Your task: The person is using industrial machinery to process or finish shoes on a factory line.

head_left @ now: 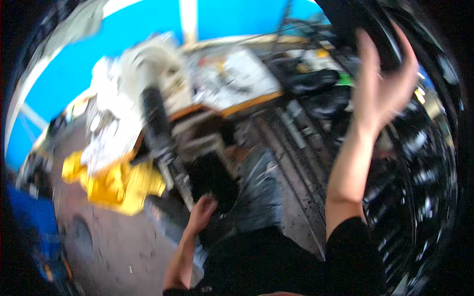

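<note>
Raised at the upper right is my right hand [387,84], its thumb and fingers wrapped around a glossy black part [377,34]. That part runs out of view at the top. My left hand [203,209] is low in front of me, fingers curled in; blur hides whether anything is in it. Close beside it on the left, a long dark tool-like arm [157,121] with a pale tip slants up toward the workbench. A dark pad or seat-like shape [212,177] lies just beyond that hand.
A bench with a white top [247,74] and orange-brown edge carries small scattered items. White sheeting or bags [111,118] and a yellow cloth or bag [118,185] are at the left. Many glossy black parts [410,197] are stacked along the right. A blue object [37,222] stands far left.
</note>
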Motion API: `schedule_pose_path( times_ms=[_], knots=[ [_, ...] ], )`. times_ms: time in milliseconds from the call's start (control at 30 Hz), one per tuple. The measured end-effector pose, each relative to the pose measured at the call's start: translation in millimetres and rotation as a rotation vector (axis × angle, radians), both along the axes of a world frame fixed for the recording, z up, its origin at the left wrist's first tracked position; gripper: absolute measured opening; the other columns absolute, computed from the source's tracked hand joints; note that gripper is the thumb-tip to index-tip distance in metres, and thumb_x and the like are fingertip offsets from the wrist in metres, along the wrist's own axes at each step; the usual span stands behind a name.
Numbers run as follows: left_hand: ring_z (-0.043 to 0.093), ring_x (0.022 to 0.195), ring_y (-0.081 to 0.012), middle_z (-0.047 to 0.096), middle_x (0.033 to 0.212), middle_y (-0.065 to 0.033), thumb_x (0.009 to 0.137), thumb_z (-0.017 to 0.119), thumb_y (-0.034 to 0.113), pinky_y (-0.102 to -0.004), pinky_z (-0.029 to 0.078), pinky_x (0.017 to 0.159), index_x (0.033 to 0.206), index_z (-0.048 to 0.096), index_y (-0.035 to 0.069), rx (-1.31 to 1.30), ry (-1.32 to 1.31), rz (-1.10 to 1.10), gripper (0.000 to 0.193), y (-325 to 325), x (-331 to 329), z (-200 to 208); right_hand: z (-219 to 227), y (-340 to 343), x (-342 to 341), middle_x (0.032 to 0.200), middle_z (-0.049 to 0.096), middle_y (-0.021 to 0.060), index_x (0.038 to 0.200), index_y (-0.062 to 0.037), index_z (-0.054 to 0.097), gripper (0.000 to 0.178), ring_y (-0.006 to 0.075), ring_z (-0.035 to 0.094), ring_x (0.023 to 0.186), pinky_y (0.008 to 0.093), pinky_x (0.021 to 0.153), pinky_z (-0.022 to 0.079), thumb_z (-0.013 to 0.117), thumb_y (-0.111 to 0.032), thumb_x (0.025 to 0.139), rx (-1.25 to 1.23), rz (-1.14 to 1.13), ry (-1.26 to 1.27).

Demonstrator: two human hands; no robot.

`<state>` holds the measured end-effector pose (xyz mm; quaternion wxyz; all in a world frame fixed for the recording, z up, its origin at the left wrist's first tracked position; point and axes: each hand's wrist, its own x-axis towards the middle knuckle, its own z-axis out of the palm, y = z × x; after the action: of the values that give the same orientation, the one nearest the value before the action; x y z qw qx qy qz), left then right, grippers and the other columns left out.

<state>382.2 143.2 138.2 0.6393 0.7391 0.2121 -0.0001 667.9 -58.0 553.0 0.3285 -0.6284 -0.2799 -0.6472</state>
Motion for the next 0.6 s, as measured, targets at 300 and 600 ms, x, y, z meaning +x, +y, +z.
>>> schedule_pose_path(
  times_ms=[300,600],
  knots=[
    [0.047,0.134,-0.0205,0.043,0.152,-0.0082,0.091,0.07,0.006,-0.0369,0.041,0.109,0.16,0.016,0.007,-0.634,-0.499,0.217,0.088,9.8,1.8,50.1,-303.3,-61.0,-72.4,0.128,0.06,0.0117,0.145,-0.0004,0.043,0.072,0.0233,0.061,0.113,0.0368,0.098,0.051,0.078,-0.016,0.083,0.395,1.209,1.536],
    [0.052,0.128,-0.0202,0.048,0.146,-0.0101,0.066,0.09,-0.003,-0.0363,0.042,0.108,0.155,0.029,0.004,-0.239,-0.55,0.312,0.108,4.7,24.1,115.1,-386.2,-62.7,-67.4,0.13,0.061,0.0088,0.138,-0.0066,0.05,0.06,0.0259,0.061,0.117,0.0394,0.1,0.052,0.073,0.0,0.084,0.67,1.131,1.905]
  ],
)
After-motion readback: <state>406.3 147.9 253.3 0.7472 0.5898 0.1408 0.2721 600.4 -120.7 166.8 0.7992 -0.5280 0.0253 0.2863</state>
